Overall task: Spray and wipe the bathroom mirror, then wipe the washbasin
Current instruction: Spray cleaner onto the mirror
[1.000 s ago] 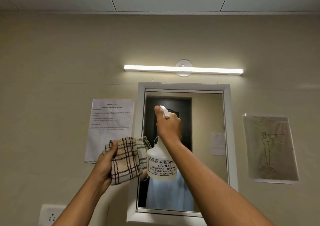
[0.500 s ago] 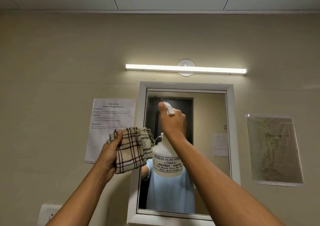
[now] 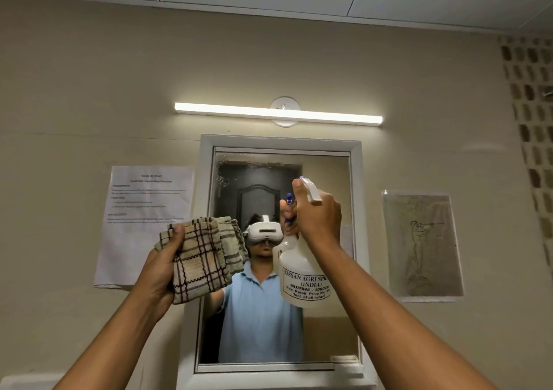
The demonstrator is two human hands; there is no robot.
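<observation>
Head view: we are mid-spray at the mirror [image 3: 323, 180], cloth waiting.

Our right hand [image 3: 317, 219] grips the spray bottle [image 3: 302, 282] by its neck in front of the mirror's right half, bottle upright, nozzle aimed at the glass. Our left hand [image 3: 158, 267] clutches the folded cloth [image 3: 200, 258] by the mirror's left edge. Mist shows at the top left corner (only there), so next we likely spray lower, then wipe.

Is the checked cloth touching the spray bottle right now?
Apart. The head view shows a strip of mirror between the checked cloth, gripped by the left hand, and the spray bottle held by the right hand.
</observation>
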